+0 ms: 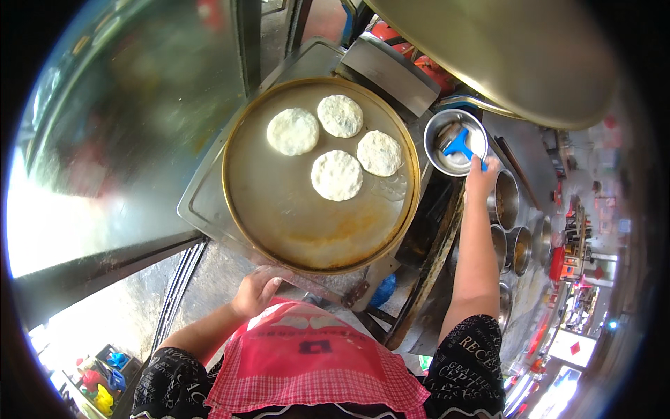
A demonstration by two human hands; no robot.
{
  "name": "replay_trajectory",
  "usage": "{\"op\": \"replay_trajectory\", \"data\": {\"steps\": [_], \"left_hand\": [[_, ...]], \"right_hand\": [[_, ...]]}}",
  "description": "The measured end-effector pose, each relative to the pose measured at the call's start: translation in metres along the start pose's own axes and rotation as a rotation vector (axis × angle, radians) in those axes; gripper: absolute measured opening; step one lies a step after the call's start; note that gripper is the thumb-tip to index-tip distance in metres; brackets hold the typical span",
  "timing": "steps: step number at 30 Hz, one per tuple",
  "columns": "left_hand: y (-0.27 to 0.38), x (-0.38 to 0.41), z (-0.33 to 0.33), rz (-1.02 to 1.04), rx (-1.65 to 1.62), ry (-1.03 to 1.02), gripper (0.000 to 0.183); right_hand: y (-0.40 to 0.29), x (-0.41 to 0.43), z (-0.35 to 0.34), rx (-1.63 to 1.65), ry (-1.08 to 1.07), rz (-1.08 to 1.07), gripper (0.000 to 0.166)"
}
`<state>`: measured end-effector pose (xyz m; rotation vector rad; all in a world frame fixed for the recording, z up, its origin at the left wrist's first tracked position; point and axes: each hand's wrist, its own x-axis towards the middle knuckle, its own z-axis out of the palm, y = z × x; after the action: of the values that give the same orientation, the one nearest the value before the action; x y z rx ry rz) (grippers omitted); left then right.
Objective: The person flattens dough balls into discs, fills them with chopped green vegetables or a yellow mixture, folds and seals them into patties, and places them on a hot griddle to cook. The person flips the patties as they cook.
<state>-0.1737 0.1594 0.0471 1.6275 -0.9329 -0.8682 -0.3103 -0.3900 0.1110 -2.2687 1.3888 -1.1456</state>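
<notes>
A wide round metal griddle pan [293,220] with a raised rim carries several pale, flat dough rounds. One dough round [336,175] lies nearest me, beside another dough round [379,153] on the right. My right hand [481,178] grips the handle of a blue brush [458,145], whose head is down inside a steel bowl [428,137] to the right of the pan. My left hand [260,291] rests on the front edge of the counter, holding nothing that I can see; its fingertips are partly hidden. Clear liquid [390,187] glistens near the pan's right rim.
A large round metal lid [513,57] hangs over the upper right. Steel pots [505,201] with food stand right of my forearm. A glass panel [136,120] borders the left. A box-shaped metal piece [390,73] sits behind the pan, and a blue bag [383,291] below the counter.
</notes>
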Motion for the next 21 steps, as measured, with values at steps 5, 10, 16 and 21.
{"op": "replay_trajectory", "data": {"steps": [5,10,16,21], "left_hand": [[0.008,-0.006,0.008,-0.174,-0.045,-0.014,0.029],[0.011,-0.003,0.02,-0.146,-0.008,-0.061,0.037],[0.025,-0.003,0.038,-0.189,-0.016,-0.126,0.051],[0.03,-0.005,0.058,-0.067,0.021,-0.137,0.038]], "right_hand": [[0.064,-0.03,0.025,0.674,0.125,0.793,0.029],[0.088,-0.05,0.062,0.853,0.092,0.996,0.022],[0.083,-0.059,0.062,1.096,0.011,1.058,0.053],[0.037,-0.113,-0.017,1.017,-0.374,0.775,0.069]]}}
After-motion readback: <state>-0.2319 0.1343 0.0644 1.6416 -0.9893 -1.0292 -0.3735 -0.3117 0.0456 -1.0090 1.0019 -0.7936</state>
